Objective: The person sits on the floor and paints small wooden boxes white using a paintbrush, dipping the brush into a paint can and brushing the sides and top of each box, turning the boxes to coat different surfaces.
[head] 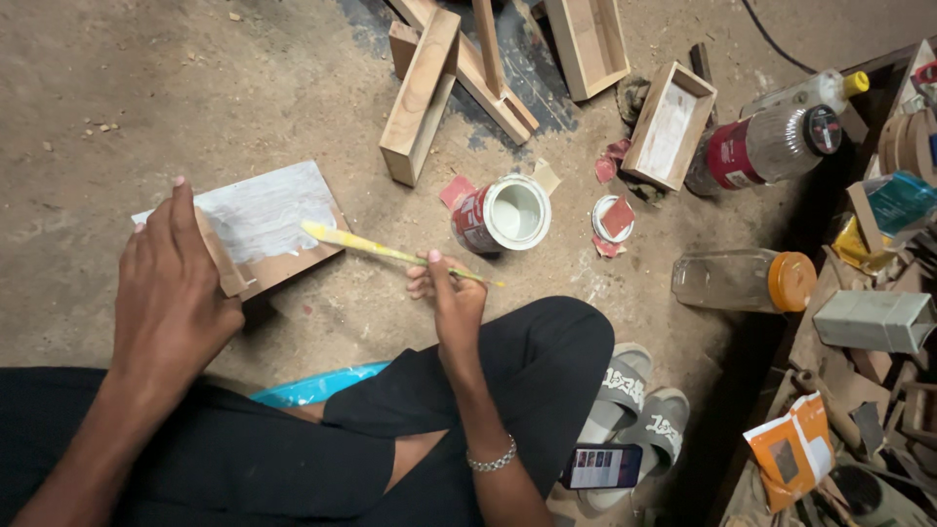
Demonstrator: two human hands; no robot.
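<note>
Board: wooden box piece [262, 226] on the dirt floor, just in front of the person's knees; top face mostly coated white, near strip bare wood.
Brush: yellow-handled brush [390, 252], bristle end on the board's right edge, handle slanting toward the right knee.
Right hand: right hand [451, 298] closed on the brush handle near its tail, pinch grip.
Left hand: left hand [168, 283] closed over the board's left end, fingers on the raised side piece, steadying it.
Paint tin: open tin [506, 214] of white paint just right of the board, its lid [615, 217] beside it.
Risk, smear: left fingers sit close to wet coat; a slip would print it.
Risk, grit: dusty floor touches the board's edges; dragging could pick up dirt.
Risk, spill: brush arm sweeping back could knock the tin; phone [604, 466] and sandals [634, 400] lie near the knee.
</note>
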